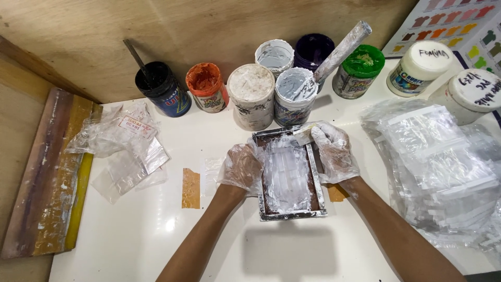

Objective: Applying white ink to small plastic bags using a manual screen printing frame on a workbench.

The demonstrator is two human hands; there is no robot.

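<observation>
A small metal frame (290,175) is steadied on the desk (156,235) by the left hand (241,166), laid flat; a scraper (305,131) (white-smeared) is pinched in the right hand (334,151).

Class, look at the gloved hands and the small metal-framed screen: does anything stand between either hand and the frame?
Nothing visible does. The left hand rests on the frame's left edge, and the right hand presses a small white scraper onto its top end.

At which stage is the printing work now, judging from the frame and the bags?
Done, apparently: a few bags lie at the left. In hand: the left hand steadies the small screen frame, white ink over its mesh; the right hand holds a scraper. Left: the bigger bag stack.
</observation>
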